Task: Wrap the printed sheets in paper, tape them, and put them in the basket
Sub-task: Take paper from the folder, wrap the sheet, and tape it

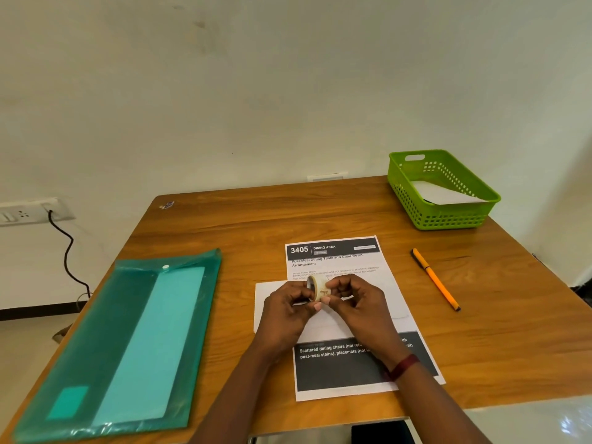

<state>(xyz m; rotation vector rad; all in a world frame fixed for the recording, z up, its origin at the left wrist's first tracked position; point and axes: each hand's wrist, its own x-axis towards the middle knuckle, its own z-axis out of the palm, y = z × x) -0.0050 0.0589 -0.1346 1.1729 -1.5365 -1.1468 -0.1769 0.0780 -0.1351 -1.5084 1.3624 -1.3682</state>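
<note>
A printed sheet [336,261] headed "3405 Dining Area" lies flat on the wooden table [256,225]. A white folded paper packet [323,325] rests across its middle. Above the packet both hands hold a small roll of pale tape [318,288]. My left hand [288,310] grips the roll from the left, and my right hand [355,299] pinches it at the right side with fingertips and thumb. The green plastic basket [448,216] stands at the table's far right corner with a white wrapped packet [445,192] inside.
A teal plastic document folder [128,341] lies on the left of the table. An orange pen [435,278] lies to the right of the sheet. A dark device [381,432] sits at the near edge. A wall socket with a black cable [67,251] is at the left.
</note>
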